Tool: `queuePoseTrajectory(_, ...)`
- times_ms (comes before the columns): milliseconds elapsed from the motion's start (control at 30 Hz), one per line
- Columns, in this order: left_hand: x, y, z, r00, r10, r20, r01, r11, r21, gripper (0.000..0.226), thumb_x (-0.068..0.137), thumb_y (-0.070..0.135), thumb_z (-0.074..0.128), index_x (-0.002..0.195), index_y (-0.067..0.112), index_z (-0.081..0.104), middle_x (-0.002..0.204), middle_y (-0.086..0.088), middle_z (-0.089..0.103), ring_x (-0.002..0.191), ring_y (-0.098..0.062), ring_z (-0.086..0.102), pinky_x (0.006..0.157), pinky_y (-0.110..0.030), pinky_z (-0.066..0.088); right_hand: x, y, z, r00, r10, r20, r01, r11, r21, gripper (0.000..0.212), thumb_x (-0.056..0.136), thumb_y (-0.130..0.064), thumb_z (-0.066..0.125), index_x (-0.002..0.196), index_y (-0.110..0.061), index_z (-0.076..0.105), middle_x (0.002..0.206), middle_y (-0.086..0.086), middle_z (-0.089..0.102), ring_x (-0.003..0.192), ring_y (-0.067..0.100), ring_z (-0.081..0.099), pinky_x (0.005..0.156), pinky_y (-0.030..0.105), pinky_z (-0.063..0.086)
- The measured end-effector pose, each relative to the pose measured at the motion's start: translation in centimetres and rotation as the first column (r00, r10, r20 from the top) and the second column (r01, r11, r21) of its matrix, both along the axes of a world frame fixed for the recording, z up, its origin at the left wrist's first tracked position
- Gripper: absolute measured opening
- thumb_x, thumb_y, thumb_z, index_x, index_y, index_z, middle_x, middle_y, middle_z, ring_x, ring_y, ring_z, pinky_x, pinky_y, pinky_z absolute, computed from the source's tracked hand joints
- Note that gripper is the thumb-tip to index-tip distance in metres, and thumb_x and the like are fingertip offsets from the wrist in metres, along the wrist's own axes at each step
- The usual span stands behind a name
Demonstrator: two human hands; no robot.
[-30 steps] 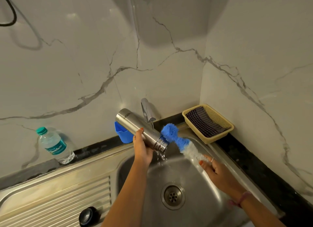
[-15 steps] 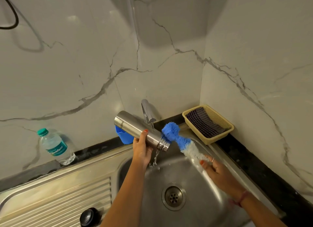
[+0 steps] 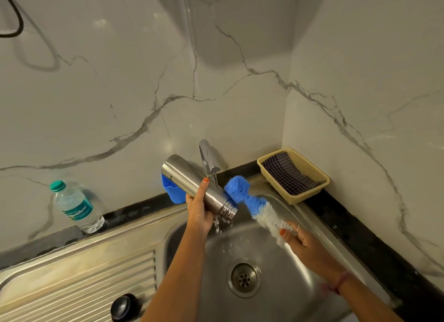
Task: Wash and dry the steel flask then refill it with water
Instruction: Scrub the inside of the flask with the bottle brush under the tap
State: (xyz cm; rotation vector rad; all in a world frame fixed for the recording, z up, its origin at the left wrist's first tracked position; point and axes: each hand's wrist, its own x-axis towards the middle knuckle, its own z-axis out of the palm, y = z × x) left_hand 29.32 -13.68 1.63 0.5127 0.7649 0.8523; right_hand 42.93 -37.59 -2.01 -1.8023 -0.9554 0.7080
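The left hand (image 3: 198, 212) grips the flask (image 3: 197, 185) around its mid-body, fingers curled behind it and thumb across the front. The flask is a brushed-steel cylinder held over the sink (image 3: 276, 305), long axis tilted: closed base up and to the left, threaded open mouth down and to the right. Water (image 3: 218, 225) runs from the mouth into the basin. The right hand (image 3: 301, 241) grips the white lower end of a fluffy brush (image 3: 251, 203), fingers wrapped around it; the blue tip points up-left and lies just beside the flask's mouth. A chrome tap (image 3: 207, 159) stands behind the flask. A yellow mesh basket (image 3: 310, 197) in the corner of the bench (image 3: 355, 235) holds a folded striped cloth (image 3: 287, 173). A clear plastic bottle (image 3: 75, 207) with a green cap stands at left. A black cap (image 3: 123, 307) lies on the ribbed drainboard.
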Motion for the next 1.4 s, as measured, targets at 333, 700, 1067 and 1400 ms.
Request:
queuePoseTrajectory(333, -0.7, 0.1, -0.2, 0.998, 0.002, -0.064, 0.0, 0.999, 0.035, 0.054, 0.095, 0.027, 0.063, 0.142, 0.022, 0.038, 0.131, -0.015, 0.057, 0.116, -0.033, 0.06, 0.093, -0.052, 0.052, -0.5, 0.1, -0.2, 1.0, -0.002, -0.004, 0.002, 0.999, -0.049, 0.025, 0.094, -0.037, 0.049, 0.118, -0.034, 0.053, 0.097, -0.012, 0.07, 0.092, 0.008, 0.067, 0.077, 0.016, 0.053)
queuePoseTrajectory(700, -0.5, 0.6, 0.2, 0.998, 0.059, -0.014, -0.059, 0.998, -0.038, 0.069, 0.081, 0.03, 0.079, 0.137, 0.02, 0.04, 0.124, -0.015, 0.062, 0.108, -0.033, 0.066, 0.096, -0.056, 0.053, -1.7, -0.5, 0.3, 0.999, 0.003, -0.05, -0.008, 0.996, -0.09, 0.033, 0.094, -0.04, 0.047, 0.123, -0.026, 0.054, 0.073, -0.015, 0.068, 0.058, 0.01, 0.056, 0.058, 0.024, 0.049)
queuePoseTrajectory(1067, -0.9, 0.7, -0.5, 0.998, 0.052, -0.026, -0.052, 0.999, 0.018, 0.049, 0.091, 0.032, 0.068, 0.132, 0.018, 0.046, 0.13, -0.017, 0.061, 0.112, -0.033, 0.064, 0.1, -0.054, 0.05, -1.8, 0.0, 1.4, 1.0, -0.003, 0.001, 0.003, 0.995, -0.095, 0.049, 0.087, -0.058, 0.048, 0.128, -0.031, 0.052, 0.094, -0.004, 0.071, 0.088, 0.02, 0.068, 0.08, 0.039, 0.057)
queuePoseTrajectory(1400, -1.4, 0.9, -1.1, 0.995, 0.096, -0.017, -0.096, 0.995, 0.02, 0.041, 0.097, 0.026, 0.059, 0.133, 0.021, 0.041, 0.136, -0.018, 0.055, 0.119, -0.035, 0.059, 0.103, -0.057, 0.047, -2.7, 1.3, 3.9, 0.989, 0.045, 0.144, -0.02, 0.986, -0.168, 0.056, 0.09, -0.055, 0.038, 0.136, -0.024, 0.045, 0.1, -0.006, 0.068, 0.089, 0.013, 0.068, 0.081, 0.035, 0.057)
